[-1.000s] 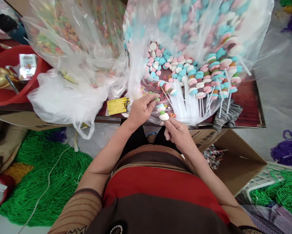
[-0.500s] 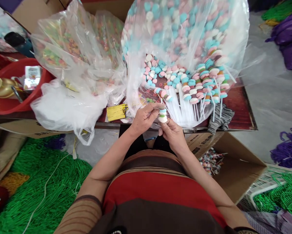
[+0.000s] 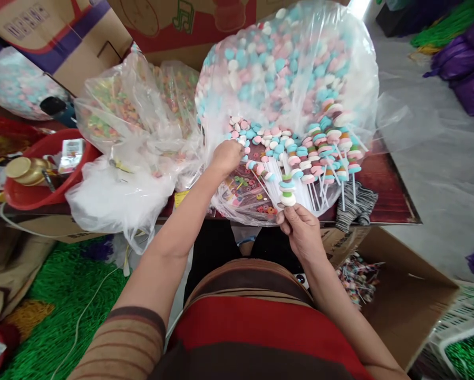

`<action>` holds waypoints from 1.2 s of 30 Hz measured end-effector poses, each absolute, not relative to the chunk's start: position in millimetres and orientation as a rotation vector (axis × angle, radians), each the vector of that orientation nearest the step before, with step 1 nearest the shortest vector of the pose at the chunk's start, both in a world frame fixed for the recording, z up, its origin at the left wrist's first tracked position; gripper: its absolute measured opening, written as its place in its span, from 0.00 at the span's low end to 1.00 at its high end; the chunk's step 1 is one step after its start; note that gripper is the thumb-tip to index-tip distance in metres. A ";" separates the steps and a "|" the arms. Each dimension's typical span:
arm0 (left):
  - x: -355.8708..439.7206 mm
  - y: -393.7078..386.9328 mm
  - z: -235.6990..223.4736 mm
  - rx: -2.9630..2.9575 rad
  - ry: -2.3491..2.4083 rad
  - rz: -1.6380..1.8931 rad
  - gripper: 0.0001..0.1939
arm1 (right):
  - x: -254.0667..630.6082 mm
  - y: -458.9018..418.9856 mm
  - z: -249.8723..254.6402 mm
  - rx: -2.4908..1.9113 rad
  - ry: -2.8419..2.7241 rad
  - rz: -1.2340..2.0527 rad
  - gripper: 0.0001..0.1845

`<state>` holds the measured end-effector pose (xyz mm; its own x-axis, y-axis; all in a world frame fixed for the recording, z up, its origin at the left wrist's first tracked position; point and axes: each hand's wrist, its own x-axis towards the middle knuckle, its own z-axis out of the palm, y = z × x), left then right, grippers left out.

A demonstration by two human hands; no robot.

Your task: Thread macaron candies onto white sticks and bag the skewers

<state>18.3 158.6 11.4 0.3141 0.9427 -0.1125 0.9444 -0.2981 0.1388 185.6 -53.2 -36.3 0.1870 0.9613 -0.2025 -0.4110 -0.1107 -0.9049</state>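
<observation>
My right hand (image 3: 300, 226) pinches the lower end of a marshmallow skewer (image 3: 287, 189), held upright with white, blue and green pieces stacked on it. Out at the near left edge of the loose marshmallows (image 3: 274, 141), my left hand (image 3: 229, 157) has its fingers curled in among pink, blue and white pieces. Its fingertips are mostly hidden, so what they hold cannot be made out. Between the hands lie a short finished skewer (image 3: 260, 170), small gummy rings (image 3: 247, 190) and a bundle of white sticks (image 3: 276, 184). Several finished skewers (image 3: 327, 150) are heaped to the right.
A large clear bag of marshmallows (image 3: 268, 68) stands behind the pile. Left of it are a bag of gummy rings (image 3: 122, 100), a white plastic bag (image 3: 122, 195) and a red basin (image 3: 15, 195). A grey glove (image 3: 355, 206) lies right, above an open cardboard box (image 3: 410, 295).
My left hand has left the skewer and moved up to the marshmallow pile. My right hand has shifted right with the skewer, which now shows more pieces at its top. The view has tilted upward.
</observation>
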 end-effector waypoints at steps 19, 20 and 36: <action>25.5 190.5 -7.4 2.151 1.689 0.288 0.13 | 190.3 -50.8 -45.9 -1.151 -0.670 1.359 0.21; 28.4 192.0 -8.2 2.174 1.690 0.239 0.13 | 190.2 -50.9 -45.6 -1.152 -0.667 1.359 0.21; 24.6 172.5 -10.5 2.465 1.604 -0.060 0.16 | 189.4 -50.1 -47.5 -1.153 -0.675 1.347 0.22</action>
